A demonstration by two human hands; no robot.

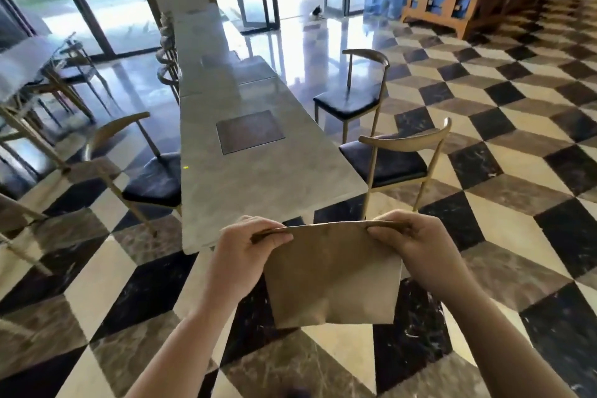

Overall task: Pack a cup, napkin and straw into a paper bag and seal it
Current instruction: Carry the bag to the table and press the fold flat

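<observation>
Brown paper bag [332, 271], judged light, thin and easily creased, was pinched at its top corners by left hand [248, 247] and right hand [410, 239].

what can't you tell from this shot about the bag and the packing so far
Head view only:
- Paper bag contents: hidden by its own closed paper walls.
- Top corners: covered by left hand and right hand.
- Any seal: not visible.
- Cup, napkin, straw: none in view.

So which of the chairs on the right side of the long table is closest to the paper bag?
The chair with its curved backrest just above the right hand; the other right-side chair stands farther along the table.
</observation>
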